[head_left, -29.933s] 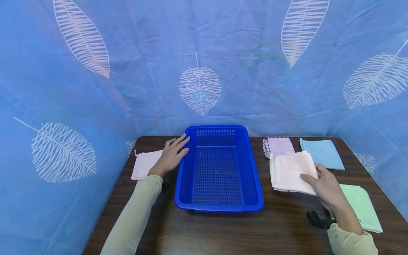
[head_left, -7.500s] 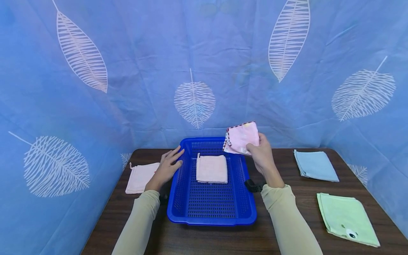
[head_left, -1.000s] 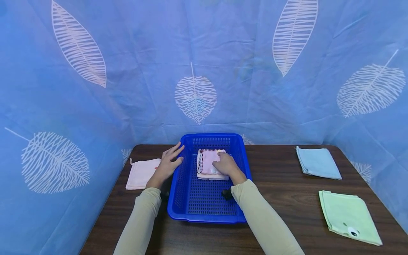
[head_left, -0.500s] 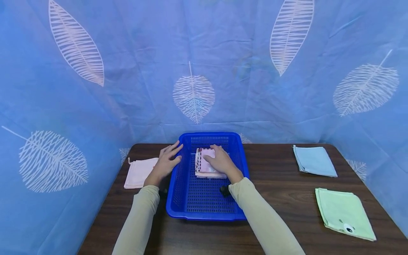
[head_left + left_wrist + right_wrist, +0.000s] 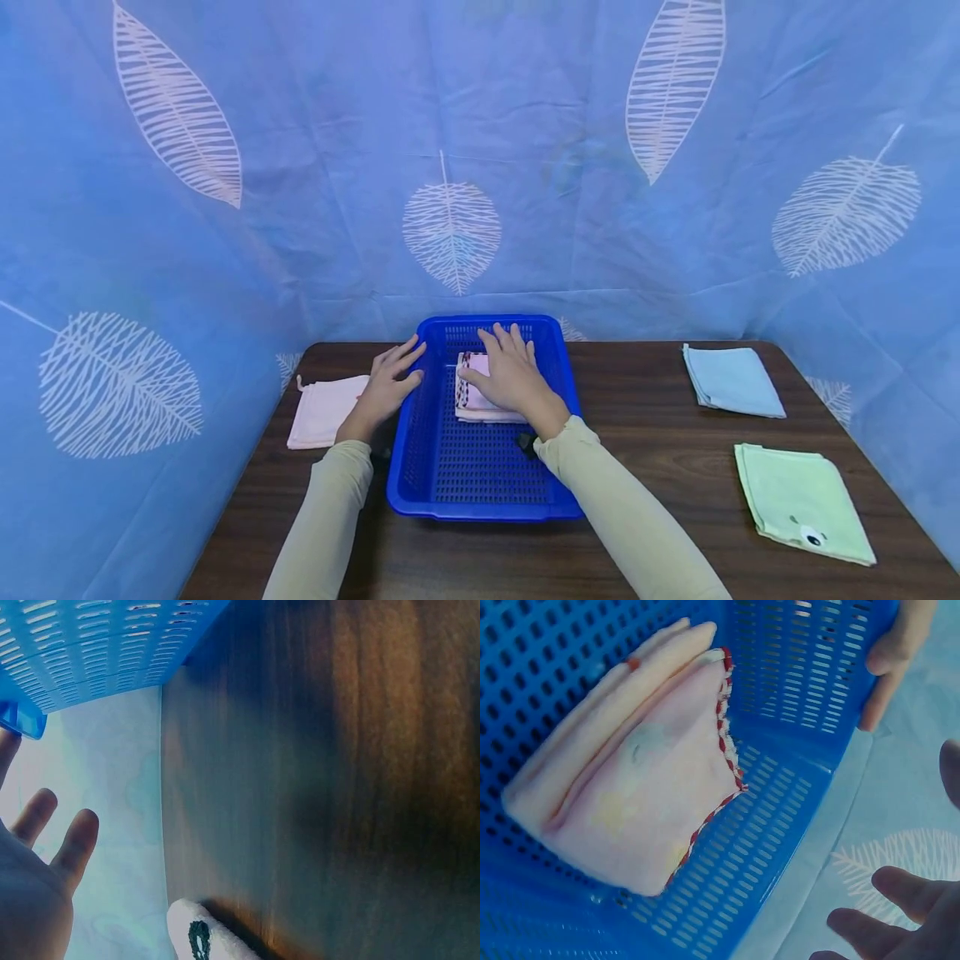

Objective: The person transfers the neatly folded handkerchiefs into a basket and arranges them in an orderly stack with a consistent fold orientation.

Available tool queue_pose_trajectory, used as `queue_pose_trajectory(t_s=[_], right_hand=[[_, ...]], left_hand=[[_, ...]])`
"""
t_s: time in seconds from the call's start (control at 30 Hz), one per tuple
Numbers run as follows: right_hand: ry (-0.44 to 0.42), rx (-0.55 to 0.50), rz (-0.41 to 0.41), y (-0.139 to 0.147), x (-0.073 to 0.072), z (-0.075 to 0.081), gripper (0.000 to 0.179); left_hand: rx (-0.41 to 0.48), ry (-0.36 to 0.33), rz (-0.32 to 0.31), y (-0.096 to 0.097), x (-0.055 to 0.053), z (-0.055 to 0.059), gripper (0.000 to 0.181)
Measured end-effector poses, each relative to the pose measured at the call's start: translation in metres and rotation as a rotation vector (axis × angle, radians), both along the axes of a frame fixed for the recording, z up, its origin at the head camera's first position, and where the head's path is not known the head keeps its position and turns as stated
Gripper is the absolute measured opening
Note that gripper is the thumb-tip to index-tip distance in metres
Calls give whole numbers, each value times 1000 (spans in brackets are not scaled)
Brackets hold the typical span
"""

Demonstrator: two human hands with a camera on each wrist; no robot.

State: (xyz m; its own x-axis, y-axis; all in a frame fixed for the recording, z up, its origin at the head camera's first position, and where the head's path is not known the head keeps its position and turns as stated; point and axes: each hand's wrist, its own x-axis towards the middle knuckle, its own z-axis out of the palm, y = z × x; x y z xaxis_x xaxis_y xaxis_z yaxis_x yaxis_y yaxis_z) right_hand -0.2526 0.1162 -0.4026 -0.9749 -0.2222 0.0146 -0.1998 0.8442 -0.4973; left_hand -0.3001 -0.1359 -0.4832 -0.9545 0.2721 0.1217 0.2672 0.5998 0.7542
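Observation:
My left hand [image 5: 382, 390] rests with straight fingers on the left rim of the blue perforated plastic basket [image 5: 487, 510]; one fingertip is at the rim in the left wrist view. Inside, a pink washcloth [image 5: 652, 772] with a red-and-white stitched edge lies folded on a folded pale peach washcloth [image 5: 604, 705]. Over them hovers my right hand [image 5: 512, 379], fingers spread and holding nothing. In the right wrist view its fingers [image 5: 911, 892] are apart from both cloths. From the head, this hand hides part of the pink cloth.
A folded pale pink cloth [image 5: 321, 415] lies on the dark wooden table [image 5: 660, 433], left of the basket. To the right are a light blue folded cloth [image 5: 733, 381] and, nearer, a green one [image 5: 804, 500] with an eye design. A blue leaf-patterned curtain [image 5: 517, 233] hangs behind.
The peach washcloth, then the pink one, went from the table's right side into the basket. Lately my right hand has let go of the pink cloth and lifted, spreading its fingers. The left hand stays.

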Motion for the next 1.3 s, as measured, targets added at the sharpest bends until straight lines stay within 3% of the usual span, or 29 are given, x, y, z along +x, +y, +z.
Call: queue_pose_trajectory(t_s=[0.4,1.3], right_hand=[[12,54,-21,17,2,17,94],[1,85,-50,62,-1,34,94]], left_hand=[[5,1,-14,-1,1,0,56],[21,-8,11,1,1,-1,55]])
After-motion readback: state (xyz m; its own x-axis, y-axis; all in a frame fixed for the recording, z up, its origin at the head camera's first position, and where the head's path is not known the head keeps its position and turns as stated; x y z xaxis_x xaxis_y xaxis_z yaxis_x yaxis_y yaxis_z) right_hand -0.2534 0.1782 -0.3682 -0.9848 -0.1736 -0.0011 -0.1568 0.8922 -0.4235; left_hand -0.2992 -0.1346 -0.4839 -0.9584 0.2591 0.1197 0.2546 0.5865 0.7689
